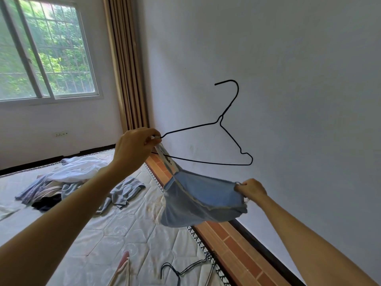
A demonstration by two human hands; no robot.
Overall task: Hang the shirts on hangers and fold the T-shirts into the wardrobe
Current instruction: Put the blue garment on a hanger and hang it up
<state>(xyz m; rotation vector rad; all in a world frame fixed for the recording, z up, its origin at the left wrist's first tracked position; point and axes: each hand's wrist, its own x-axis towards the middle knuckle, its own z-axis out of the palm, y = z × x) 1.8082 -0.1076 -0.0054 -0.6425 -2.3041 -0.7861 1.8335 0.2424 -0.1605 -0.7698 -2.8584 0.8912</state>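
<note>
Your biggest risk here is the strap slipping off the wire hanger [208,141] before the other side is on: the blue garment [203,200] looks light and slack, and the hanger is tilted, its hook up toward the far wall and its right shoulder bare, so any jerk could let the fabric slide down and drop onto the mattress [115,234]. The thin wire may also twist in your grip, since you hold it only at its left tip. Your left hand [134,150] is closed in a pinch, thumb and fingers curled together around the hanger's left end and the pale strap at once. Your right hand [250,190] is curled tight on the garment's right edge, lower and nearer, well apart from the hanger; that side still has to reach the hanger's right shoulder. The garment hangs in the air between both hands, above the mattress edge beside the wall. A pile of clothes [61,182] waits on the far left, and spare hangers [185,269] lie near you.
</note>
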